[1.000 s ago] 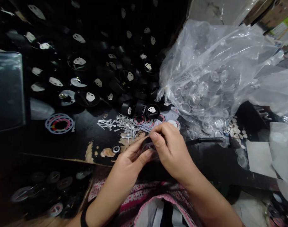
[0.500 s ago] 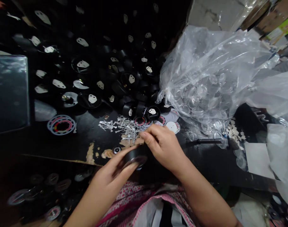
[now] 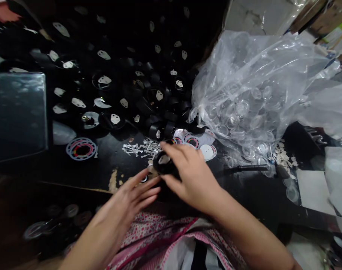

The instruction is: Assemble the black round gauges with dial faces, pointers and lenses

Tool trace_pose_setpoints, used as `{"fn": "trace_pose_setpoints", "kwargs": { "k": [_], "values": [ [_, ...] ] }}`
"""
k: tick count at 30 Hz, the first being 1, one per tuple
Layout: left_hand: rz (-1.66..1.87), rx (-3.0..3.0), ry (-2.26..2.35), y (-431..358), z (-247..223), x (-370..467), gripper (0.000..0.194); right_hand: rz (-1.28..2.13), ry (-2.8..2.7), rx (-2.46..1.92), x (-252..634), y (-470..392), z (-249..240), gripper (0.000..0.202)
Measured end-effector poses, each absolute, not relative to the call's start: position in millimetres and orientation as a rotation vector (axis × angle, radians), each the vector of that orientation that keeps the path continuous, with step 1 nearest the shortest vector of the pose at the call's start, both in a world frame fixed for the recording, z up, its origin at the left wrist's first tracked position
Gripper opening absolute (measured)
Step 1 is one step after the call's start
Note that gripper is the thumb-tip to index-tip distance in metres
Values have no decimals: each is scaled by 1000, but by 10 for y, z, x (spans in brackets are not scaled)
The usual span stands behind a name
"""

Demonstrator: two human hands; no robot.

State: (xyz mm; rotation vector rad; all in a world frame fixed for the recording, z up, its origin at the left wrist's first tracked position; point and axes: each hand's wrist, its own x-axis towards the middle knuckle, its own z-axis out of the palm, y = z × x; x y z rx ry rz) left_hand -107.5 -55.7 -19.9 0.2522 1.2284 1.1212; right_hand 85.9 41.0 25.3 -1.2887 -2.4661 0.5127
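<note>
head view: i see the black round housing (image 3: 158,167) gripped between thumb and fingers of the right hand (image 3: 191,170), just nearside of the white pins (image 3: 145,148). the left hand (image 3: 127,198) is empty, fingers outstretched, tips just beside the housing; i cannot tell whether they touch. its open face, white plate (image 3: 164,159) inside, points up toward me; round and blurred, its long axis is unclear.

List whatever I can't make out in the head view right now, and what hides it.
All in the head view:
Held black round housing, right part: covered by the right hand.
Small black-and-white ringed disc, part: covered by the left hand.
Dark glossy rectangular panel, left end: cut off by the picture's edge.
Heaped black housings, outlines: lost in shadow.
Clear round plastic discs, number: hidden by overlap and the crumpled clear bag.
</note>
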Motion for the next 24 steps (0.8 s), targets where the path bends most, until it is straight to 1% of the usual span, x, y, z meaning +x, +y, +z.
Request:
{"fn": "trace_pose_setpoints", "kwargs": {
  "k": [3,6,8,12,16,18,20,21,22,24],
  "values": [
    [1095,177,1102,-244,-73,-672,30,582,-2466,-1210,910,174,275,60],
    [1047,172,1001,-160,-36,-557,19,585,-2347,-1194,1032,91,243,63],
    [1048,187,977,-182,-29,-554,20,604,-2301,-1158,1090,78,207,66],
    [1094,226,1011,-213,-24,-543,27,614,-2256,-1117,1088,48,181,70],
    [1113,227,1145,-193,-40,-560,25,677,-2254,-1094,1121,26,225,65],
    [1119,247,1195,-201,-58,-591,23,665,-2135,-1209,1217,63,220,51],
    [1114,291,1201,-219,-87,-611,23,554,-1960,-1458,1348,149,179,31],
    [1105,311,1192,-228,-104,-611,23,498,-1897,-1598,1413,206,148,26],
    [1097,326,1178,-235,-121,-602,23,462,-1874,-1726,1468,268,115,25],
    [1102,336,1151,-239,-149,-565,23,452,-1922,-1917,1542,394,52,32]
  ]
}}
